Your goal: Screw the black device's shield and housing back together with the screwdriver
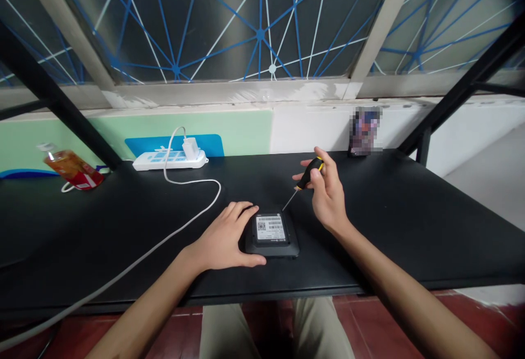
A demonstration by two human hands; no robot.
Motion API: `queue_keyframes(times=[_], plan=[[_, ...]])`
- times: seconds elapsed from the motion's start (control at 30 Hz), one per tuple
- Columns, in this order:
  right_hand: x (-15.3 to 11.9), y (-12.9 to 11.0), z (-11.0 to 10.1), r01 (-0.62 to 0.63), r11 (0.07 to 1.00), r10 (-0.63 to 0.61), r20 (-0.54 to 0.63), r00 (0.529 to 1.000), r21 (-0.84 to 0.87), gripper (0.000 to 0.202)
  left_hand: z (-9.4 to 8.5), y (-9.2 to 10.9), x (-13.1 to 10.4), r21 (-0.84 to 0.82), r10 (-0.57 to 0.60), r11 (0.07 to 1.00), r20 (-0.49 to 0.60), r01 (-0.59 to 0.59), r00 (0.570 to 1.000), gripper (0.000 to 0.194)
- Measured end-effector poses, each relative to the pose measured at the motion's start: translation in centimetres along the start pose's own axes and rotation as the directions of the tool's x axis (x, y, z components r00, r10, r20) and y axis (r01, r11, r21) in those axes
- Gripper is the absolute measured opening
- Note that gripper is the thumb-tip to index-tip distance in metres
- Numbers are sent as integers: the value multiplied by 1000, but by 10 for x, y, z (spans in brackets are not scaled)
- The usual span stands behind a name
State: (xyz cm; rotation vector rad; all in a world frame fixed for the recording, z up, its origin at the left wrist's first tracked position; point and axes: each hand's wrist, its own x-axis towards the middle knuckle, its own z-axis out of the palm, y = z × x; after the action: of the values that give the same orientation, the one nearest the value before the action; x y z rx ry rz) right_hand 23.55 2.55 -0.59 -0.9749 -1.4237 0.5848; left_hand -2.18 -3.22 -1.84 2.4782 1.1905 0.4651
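Observation:
A black square device (292, 244) lies on the black table, with a white printed label (270, 229) bearing a QR code and barcodes on its upper face. My left hand (223, 239) grips it from the left, fingers at the far edge and thumb along the near edge. In my right hand (328, 195) is a screwdriver (308, 174) with a black and yellow handle, held tilted. Its thin metal shaft points down to the device's far right corner. Whether the tip sits in a screw is too small to tell.
A white power strip (176, 160) with a plugged-in charger (190, 148) stands at the back left. Its white cable (180, 228) runs across the table toward the front left. A drink bottle (71, 168) is at the far left; a pixelated upright object (364, 132) leans at the back right.

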Motion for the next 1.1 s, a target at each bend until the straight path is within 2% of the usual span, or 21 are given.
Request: queue_keyframes(times=[0.13,0.4,0.57,0.67,0.87,1.0,1.1], plan=[[0,3,0,-15,998,16,-15,1000,68,54,-1,1,0,12,-13,1000,15,13,1000,100],[5,7,0,9,1000,-10,-39,999,-10,53,0,0,1,-14,-6,1000,-1,6,1000,98],[6,8,-2,75,994,-85,-118,989,-84,42,0,-1,0,-22,-1,1000,-8,0,1000,98],[3,5,-2,105,989,-117,-114,987,-107,34,1,-1,0,-33,4,999,-17,-4,1000,97],[0,0,0,61,998,-61,-37,997,-8,46,1,-1,0,-28,0,1000,-16,0,1000,98],[3,2,0,12,1000,-11,-41,999,21,48,1,-1,1,-18,-1,1000,-9,1,1000,98],[6,3,-1,14,1000,-14,-75,997,-2,43,0,-1,0,-20,7,1000,-19,-7,1000,97]])
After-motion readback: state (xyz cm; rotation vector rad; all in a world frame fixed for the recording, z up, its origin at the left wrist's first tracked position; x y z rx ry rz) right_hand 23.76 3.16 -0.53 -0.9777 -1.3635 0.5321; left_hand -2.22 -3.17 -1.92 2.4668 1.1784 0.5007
